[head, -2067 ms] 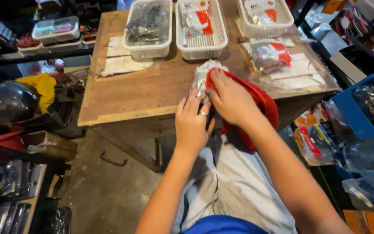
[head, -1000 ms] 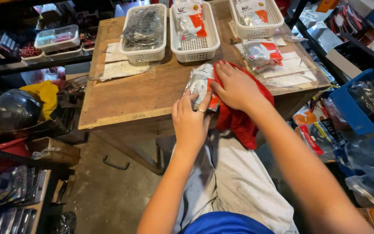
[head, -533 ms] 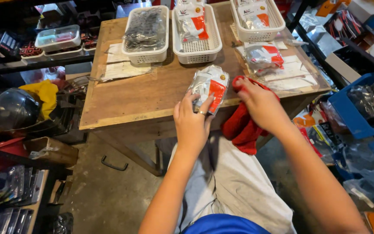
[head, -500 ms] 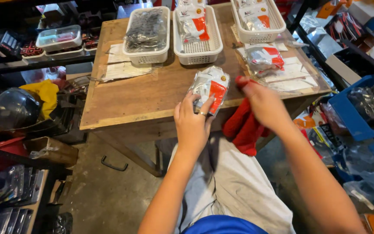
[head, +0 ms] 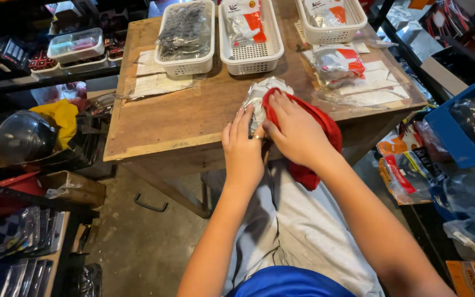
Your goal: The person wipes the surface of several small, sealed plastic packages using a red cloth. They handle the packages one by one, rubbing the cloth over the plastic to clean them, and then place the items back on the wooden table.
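- A small clear plastic packet (head: 259, 98) w/ white contents is held flat near the front edge of the wooden table (head: 160, 124), approx. at its middle.
- The packet's left side is steadied by the left hand (head: 243, 154); fingers (head: 241, 122) are extended and laid against it, not curled round it.
- The right hand (head: 298, 135) is laid flat over a red cloth (head: 325, 129), fingers together, and the cloth is pressed onto the packet's right part.
- The rest of the cloth is draped off the table edge, down toward the lap.
- Whether anything is pinched under either palm can't be told.
- Three white perforated baskets are set in a row at the back of the table: left basket (head: 163, 59) w/ dark bagged parts, middle basket (head: 259, 55) w/ a red-and-white packet, right basket (head: 325, 34) partly cut off by the frame.
- Another red-and-white packet (head: 337, 63) is seen on clear sheets at the table's right, well apart from the hands.
- Paper sheets (head: 152, 85) lie just in front of the left basket.
- A dark helmet (head: 20, 135) is seen on the floor side, left of the table.
- A blue bin (head: 457, 129) stands at far right.
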